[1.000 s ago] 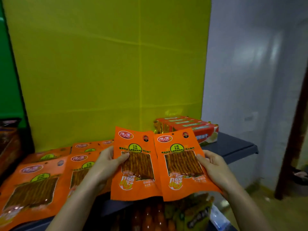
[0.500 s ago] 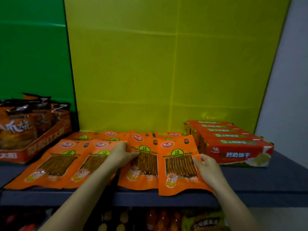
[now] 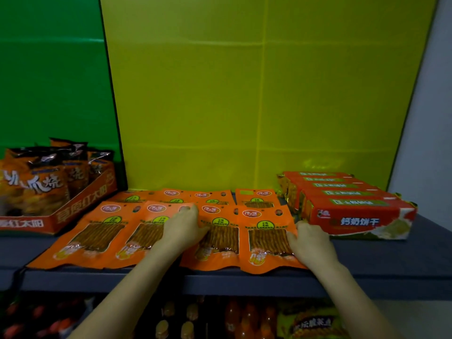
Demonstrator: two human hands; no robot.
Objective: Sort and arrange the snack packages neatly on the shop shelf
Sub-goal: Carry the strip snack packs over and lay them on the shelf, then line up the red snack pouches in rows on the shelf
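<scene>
Observed from beside the person. Bottles and bags are standing on a lower level, below the forearms. Above them, the shelf is carrying the work.

Both hands are reaching forward over its front lip. The left hand is gripping the left edge of the left orange packet, fingers curled over that edge. The right hand is pinching the right edge of the right orange packet, thumb on top. Neither hand is free.

The two held packets are lying flat and face up, straight ahead of the hands. Their long axes are running front to back, and their bottom edges are sitting just inside the lip. The right one is overlapping the left one's near edge.

The left hand is the nearer to the two neighbouring packets and is lying over the edge of the closer one. The right hand is sitting between its packet and the biscuit packs, just beside them.

Judgement: the coming move is a small sideways and backward squaring of the pair into the front row. The overlap needs closing out. Room on the right is looking tight.

Further back, a second row of packets is lying against the yellow panel. A tray of snack bags is standing far left.
</scene>
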